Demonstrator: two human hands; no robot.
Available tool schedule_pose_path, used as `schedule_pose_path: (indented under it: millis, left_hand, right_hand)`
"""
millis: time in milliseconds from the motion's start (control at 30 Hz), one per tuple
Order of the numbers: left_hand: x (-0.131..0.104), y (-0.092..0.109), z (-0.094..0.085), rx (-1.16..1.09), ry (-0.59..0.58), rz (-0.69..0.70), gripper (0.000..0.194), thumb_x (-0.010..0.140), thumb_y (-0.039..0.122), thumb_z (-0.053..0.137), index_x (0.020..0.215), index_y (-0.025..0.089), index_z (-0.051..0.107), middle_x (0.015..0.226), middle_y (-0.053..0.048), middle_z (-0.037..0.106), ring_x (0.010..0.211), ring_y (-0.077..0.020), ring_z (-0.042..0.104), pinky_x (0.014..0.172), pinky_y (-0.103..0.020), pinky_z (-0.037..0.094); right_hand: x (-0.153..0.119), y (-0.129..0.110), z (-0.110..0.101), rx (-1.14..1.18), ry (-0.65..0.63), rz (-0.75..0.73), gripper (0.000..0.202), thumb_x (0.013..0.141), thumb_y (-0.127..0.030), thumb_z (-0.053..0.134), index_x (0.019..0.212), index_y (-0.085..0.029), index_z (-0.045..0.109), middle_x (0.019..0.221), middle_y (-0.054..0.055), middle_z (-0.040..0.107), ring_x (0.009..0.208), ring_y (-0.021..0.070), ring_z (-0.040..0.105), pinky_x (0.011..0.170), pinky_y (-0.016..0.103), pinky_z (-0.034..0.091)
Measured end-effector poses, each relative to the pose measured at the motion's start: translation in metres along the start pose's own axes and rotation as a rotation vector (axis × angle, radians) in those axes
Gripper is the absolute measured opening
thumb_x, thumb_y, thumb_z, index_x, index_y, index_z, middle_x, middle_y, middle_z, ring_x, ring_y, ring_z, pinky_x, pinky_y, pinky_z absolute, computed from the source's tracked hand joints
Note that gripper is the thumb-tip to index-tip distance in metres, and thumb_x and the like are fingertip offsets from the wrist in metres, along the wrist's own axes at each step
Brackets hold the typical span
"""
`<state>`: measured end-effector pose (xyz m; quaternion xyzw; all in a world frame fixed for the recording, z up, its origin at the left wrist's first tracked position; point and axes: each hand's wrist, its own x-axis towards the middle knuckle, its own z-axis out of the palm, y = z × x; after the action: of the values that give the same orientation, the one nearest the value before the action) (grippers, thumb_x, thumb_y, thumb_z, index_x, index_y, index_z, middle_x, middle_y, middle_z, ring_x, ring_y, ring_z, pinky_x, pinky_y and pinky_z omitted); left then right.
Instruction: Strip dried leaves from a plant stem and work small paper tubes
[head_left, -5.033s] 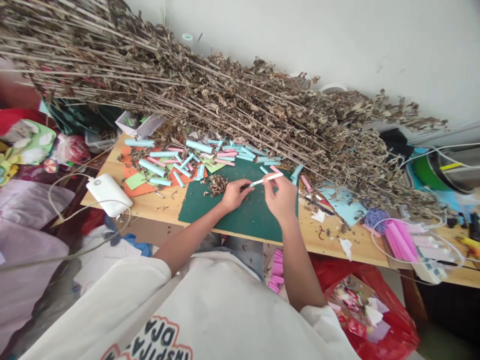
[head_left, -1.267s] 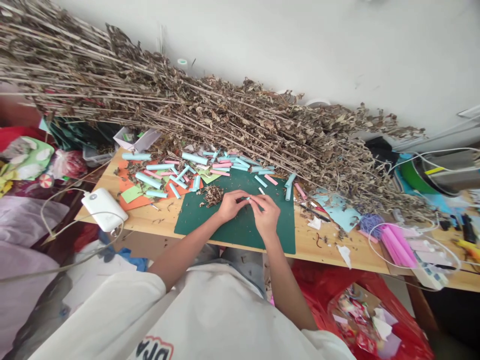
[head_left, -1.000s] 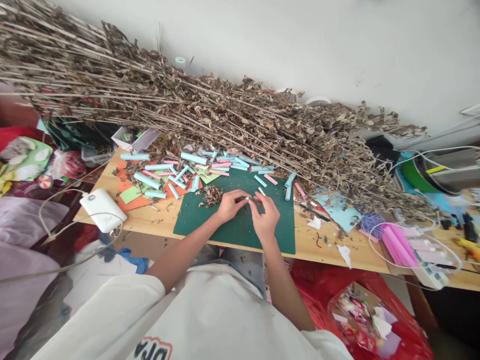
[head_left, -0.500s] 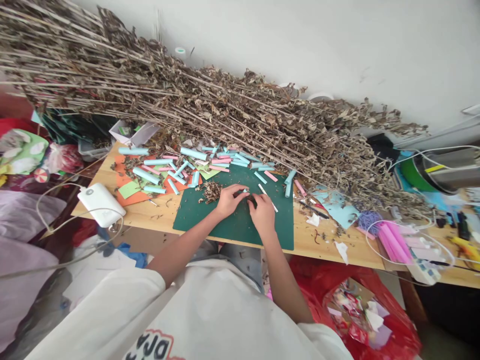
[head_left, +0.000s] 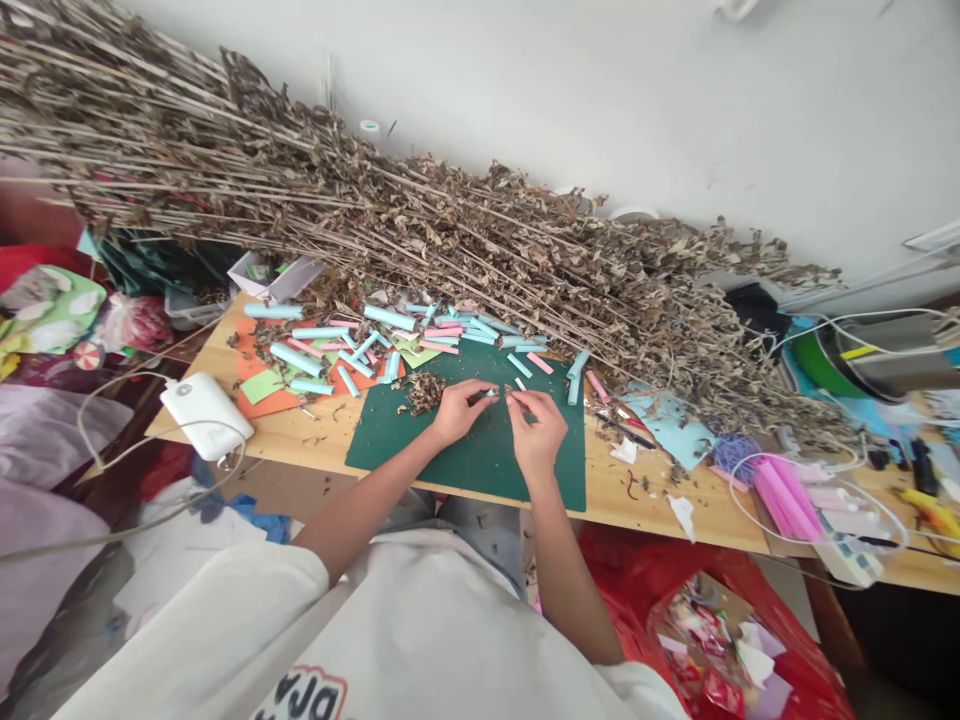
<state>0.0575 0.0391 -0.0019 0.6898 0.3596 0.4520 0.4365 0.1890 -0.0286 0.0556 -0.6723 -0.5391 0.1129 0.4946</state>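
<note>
Over the green cutting mat [head_left: 465,460], my left hand [head_left: 459,410] pinches a small light blue paper tube [head_left: 492,392]. My right hand [head_left: 536,425] is just to its right, thumb and fingertips pressed together on something too small to make out, perhaps a dark crumb. A narrow gap separates the fingertips. Crumbled dry leaves [head_left: 425,392] lie in a small heap left of my left hand. Behind my right hand, a white stick [head_left: 520,384] shows partly. Rolled blue tubes [head_left: 390,318] and pink tubes [head_left: 540,363] are scattered along the mat's back edge.
A large bundle of dried stalks [head_left: 420,230] spans the table's back. On the wooden table [head_left: 570,490], a white power bank [head_left: 206,415] with a cable lies left; purple string [head_left: 735,452] and pink paper [head_left: 787,497] lie right. A red bag [head_left: 630,570] of scraps hangs below.
My hands have moved apart, my right hand shifting right from the tube. My left hand still holds the tube. The view has shifted slightly.
</note>
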Motion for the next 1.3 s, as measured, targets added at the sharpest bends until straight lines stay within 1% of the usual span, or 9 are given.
schedule_pose_path:
  millis: [133,300,467,633,733,867,967,1133,1300]
  left_hand:
    - [-0.001,-0.001,0.0,-0.007,-0.009,0.001,0.024,0.087,0.036,0.065,0.099,0.017,0.073,0.093,-0.008,0.073,0.082,-0.0168,0.068,0.068,-0.026,0.054]
    - [0.0,0.0,0.0,-0.015,-0.001,0.003,0.024,0.086,0.035,0.066,0.099,0.016,0.073,0.095,-0.008,0.074,0.085,-0.0178,0.069,0.07,-0.027,0.056]
    - [-0.001,-0.003,0.0,-0.071,-0.083,0.04,0.022,0.088,0.029,0.065,0.106,0.019,0.073,0.113,-0.009,0.072,0.105,-0.0207,0.067,0.092,-0.034,0.054]
    - [-0.001,-0.005,0.0,0.005,-0.062,0.02,0.02,0.089,0.029,0.063,0.102,0.018,0.072,0.095,-0.007,0.073,0.083,-0.0163,0.068,0.073,-0.027,0.055]
    - [-0.001,-0.002,-0.001,0.017,-0.047,0.012,0.019,0.088,0.031,0.063,0.098,0.017,0.072,0.091,-0.006,0.073,0.079,-0.0151,0.067,0.069,-0.025,0.054]
    - [0.0,0.001,-0.001,-0.034,-0.066,0.027,0.02,0.088,0.031,0.063,0.1,0.017,0.072,0.102,-0.009,0.072,0.091,-0.0176,0.068,0.072,-0.026,0.056]
    - [0.0,0.002,-0.002,-0.068,-0.061,0.048,0.021,0.089,0.03,0.062,0.104,0.017,0.071,0.117,-0.012,0.068,0.103,-0.0202,0.066,0.071,-0.027,0.057]
    - [-0.001,0.001,-0.002,-0.064,-0.052,0.056,0.02,0.09,0.028,0.06,0.102,0.017,0.071,0.115,-0.013,0.067,0.103,-0.0202,0.066,0.069,-0.026,0.056]
    - [-0.001,0.0,-0.002,-0.057,-0.062,0.07,0.019,0.09,0.028,0.06,0.102,0.017,0.071,0.112,-0.013,0.068,0.102,-0.02,0.066,0.072,-0.027,0.056]
  right_hand:
    - [0.005,-0.007,0.0,0.018,-0.042,0.008,0.015,0.086,-0.029,0.06,0.085,-0.018,0.07,0.085,0.006,0.068,0.073,0.0154,0.063,0.069,0.029,0.054]
    - [0.001,0.004,0.0,-0.125,-0.086,0.045,0.011,0.083,-0.024,0.059,0.083,-0.016,0.067,0.08,0.006,0.066,0.068,0.0157,0.061,0.067,0.03,0.053]
    - [0.001,0.015,0.007,-0.119,-0.157,0.085,0.015,0.083,-0.025,0.057,0.082,-0.017,0.07,0.079,0.006,0.068,0.067,0.017,0.062,0.069,0.032,0.053]
    - [0.007,0.013,0.013,0.051,-0.152,0.19,0.018,0.08,-0.033,0.063,0.081,-0.018,0.072,0.079,0.005,0.07,0.068,0.0167,0.063,0.068,0.03,0.053]
    - [0.007,0.009,0.01,0.111,-0.122,0.231,0.021,0.08,-0.037,0.063,0.081,-0.018,0.072,0.079,0.005,0.07,0.069,0.0167,0.063,0.066,0.029,0.053]
    - [0.005,0.0,0.001,0.145,-0.043,0.184,0.022,0.084,-0.038,0.063,0.085,-0.018,0.073,0.084,0.006,0.07,0.072,0.0164,0.063,0.064,0.028,0.052]
    - [0.005,-0.009,-0.001,0.1,-0.069,0.093,0.019,0.086,-0.035,0.062,0.088,-0.019,0.073,0.085,0.005,0.069,0.073,0.0161,0.064,0.068,0.029,0.053]
    - [0.004,-0.007,0.005,0.04,-0.116,0.048,0.015,0.085,-0.031,0.062,0.087,-0.019,0.071,0.084,0.006,0.069,0.072,0.0164,0.064,0.069,0.031,0.056]
    - [0.001,0.003,0.011,0.083,-0.103,0.113,0.035,0.08,-0.03,0.066,0.114,-0.02,0.063,0.096,0.007,0.068,0.08,0.017,0.066,0.069,0.03,0.058]
